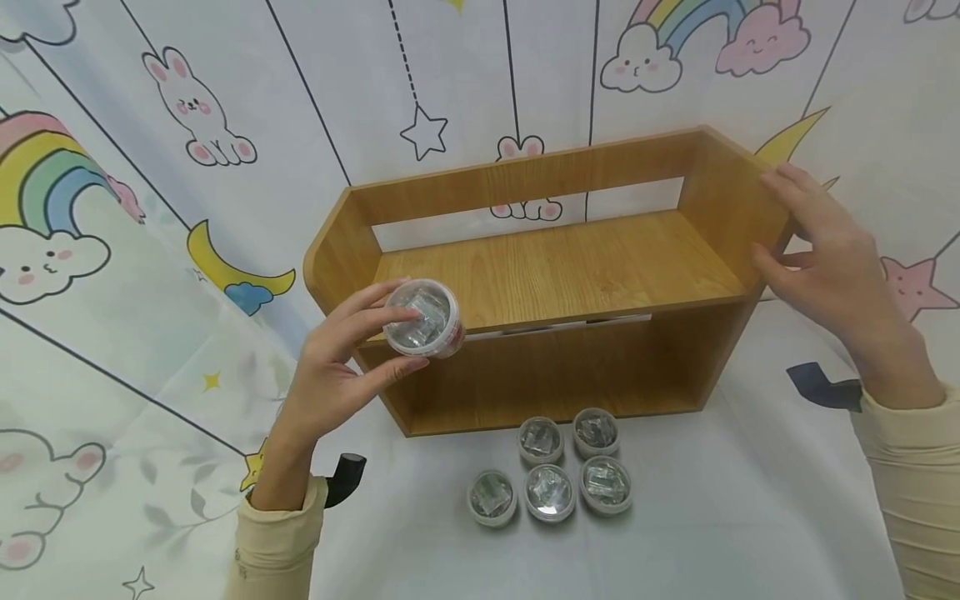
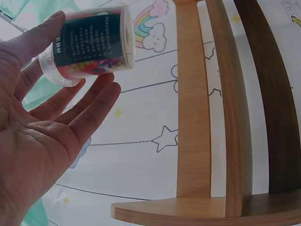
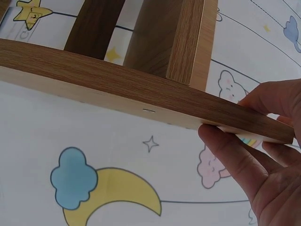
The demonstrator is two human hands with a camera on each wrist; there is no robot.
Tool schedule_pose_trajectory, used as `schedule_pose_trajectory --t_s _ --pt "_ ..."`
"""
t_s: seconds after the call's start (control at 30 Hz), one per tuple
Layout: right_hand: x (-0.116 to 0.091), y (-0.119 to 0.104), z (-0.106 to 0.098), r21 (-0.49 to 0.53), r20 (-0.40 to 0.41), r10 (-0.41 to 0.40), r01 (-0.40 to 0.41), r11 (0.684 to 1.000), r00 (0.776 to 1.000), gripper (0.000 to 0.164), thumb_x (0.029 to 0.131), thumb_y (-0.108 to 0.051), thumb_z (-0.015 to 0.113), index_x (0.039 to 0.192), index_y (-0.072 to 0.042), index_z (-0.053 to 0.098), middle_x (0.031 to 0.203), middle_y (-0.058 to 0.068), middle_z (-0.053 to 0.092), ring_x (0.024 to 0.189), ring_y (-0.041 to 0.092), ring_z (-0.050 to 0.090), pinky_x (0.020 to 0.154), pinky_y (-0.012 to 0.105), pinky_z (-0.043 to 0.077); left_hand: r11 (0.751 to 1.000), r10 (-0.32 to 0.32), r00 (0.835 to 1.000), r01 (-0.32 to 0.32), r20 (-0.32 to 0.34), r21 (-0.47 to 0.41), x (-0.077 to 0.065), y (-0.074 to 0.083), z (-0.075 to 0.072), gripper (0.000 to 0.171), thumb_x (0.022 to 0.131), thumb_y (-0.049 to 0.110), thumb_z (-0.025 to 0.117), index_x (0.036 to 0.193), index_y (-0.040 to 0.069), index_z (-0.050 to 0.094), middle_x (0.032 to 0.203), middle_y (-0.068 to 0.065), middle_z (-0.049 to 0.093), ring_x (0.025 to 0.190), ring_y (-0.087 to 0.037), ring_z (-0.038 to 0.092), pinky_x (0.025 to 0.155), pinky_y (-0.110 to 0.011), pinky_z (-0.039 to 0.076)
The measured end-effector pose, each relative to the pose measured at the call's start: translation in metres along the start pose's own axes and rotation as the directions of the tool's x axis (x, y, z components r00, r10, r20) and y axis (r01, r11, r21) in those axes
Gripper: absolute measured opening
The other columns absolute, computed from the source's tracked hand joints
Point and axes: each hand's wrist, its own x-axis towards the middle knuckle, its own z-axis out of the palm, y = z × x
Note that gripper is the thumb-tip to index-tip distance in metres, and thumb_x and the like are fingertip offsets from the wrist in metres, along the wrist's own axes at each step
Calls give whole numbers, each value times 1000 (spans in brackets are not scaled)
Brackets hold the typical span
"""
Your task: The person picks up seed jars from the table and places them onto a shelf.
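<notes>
My left hand (image 1: 337,358) grips a small round plastic tub (image 1: 423,321) between thumb and fingers, in front of the upper left part of a two-tier wooden shelf (image 1: 555,258). Through its clear lid, silvery packets show. A dark green label with white print wraps the tub (image 2: 94,40) in the left wrist view. My right hand (image 1: 825,242) holds the shelf's right side panel (image 3: 141,94), with the thumb on one face and the fingers on the other in the right wrist view. Part of those fingers is hidden behind the panel in the head view.
Several similar tubs stand in two rows on the white cloth before the shelf, among them a front middle tub (image 1: 550,493) and a back right tub (image 1: 596,432). Behind the shelf hangs a patterned cloth (image 1: 300,108) with rabbits, rainbows and stars.
</notes>
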Motion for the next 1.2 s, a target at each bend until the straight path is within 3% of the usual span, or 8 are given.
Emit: schedule_pose_trajectory --t_s 0.13,0.4,0.83,0.97,1.2 --pt "0 -1 0 -4 0 5 -5 1000 1000 88 78 15 72 152 -18 39 157 -3 33 135 23 43 73 -4 30 999 -28 999 28 -23 -26 9 -4 -2 58 66 -20 81 119 -2 66 142 -12 51 125 -32 50 96 -35 50" --pt "0 -2 0 -11 -11 -3 2 1000 1000 87 77 16 73 151 -17 41 157 -3 35 132 -5 36 73 -4 31 998 -66 992 64 -109 -17 20 -13 -5 55 69 -21 79 120 -3 66 139 -9 54 125 -29 50 96 -32 50" --pt "-1 2 0 -15 -17 -19 19 1000 1000 89 76 17 73 151 -16 41 157 -3 35 134 4 39 73 -4 31 992 -125 973 124 -192 -15 31 -19 -4 51 73 -16 79 120 -1 66 138 -10 55 120 -25 54 94 -29 51" --pt "-1 1 0 -10 -23 -28 28 1000 999 89 75 18 73 151 -16 42 156 -3 35 131 -5 38 73 -4 32 987 -157 961 161 -226 -3 33 -21 0 47 75 -14 78 119 -1 66 136 -11 56 115 -25 58 92 -28 52" --pt "-2 0 -1 4 -26 -31 31 1000 999 89 75 18 72 151 -17 42 156 -1 36 128 -11 36 73 -4 33 965 -246 933 260 -262 18 41 -3 6 38 81 -12 74 117 -9 64 133 -21 56 111 -32 60 91 -31 53"
